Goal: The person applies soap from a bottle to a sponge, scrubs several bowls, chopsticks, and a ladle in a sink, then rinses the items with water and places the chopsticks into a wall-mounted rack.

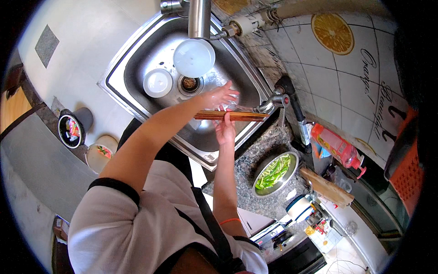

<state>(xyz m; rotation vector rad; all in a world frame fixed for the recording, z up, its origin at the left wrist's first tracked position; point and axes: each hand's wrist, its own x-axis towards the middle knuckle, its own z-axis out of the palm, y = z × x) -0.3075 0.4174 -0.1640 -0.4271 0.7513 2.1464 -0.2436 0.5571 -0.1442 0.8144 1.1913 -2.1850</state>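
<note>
A bundle of brown wooden chopsticks (246,116) lies sideways over the near right part of the steel sink (137,93). My right hand (225,130) grips the bundle from the near side, its fingers and thumb wrapped around the sticks. Just beyond the chopsticks is my left hand (219,96), wet, with fingers stretched apart and nothing visible held in them. Water runs beside its fingertips from the wall tap (273,104). A large white bowl (194,58) and a smaller white dish (158,83) sit in the basin near the drain (189,85).
A metal bowl of cut green vegetables (275,173) stands on the speckled counter (246,169) at right. Beyond it are a pink pump bottle (335,144) and a wooden board (326,187). A black bin (75,128) and a pale bucket (100,153) stand at left.
</note>
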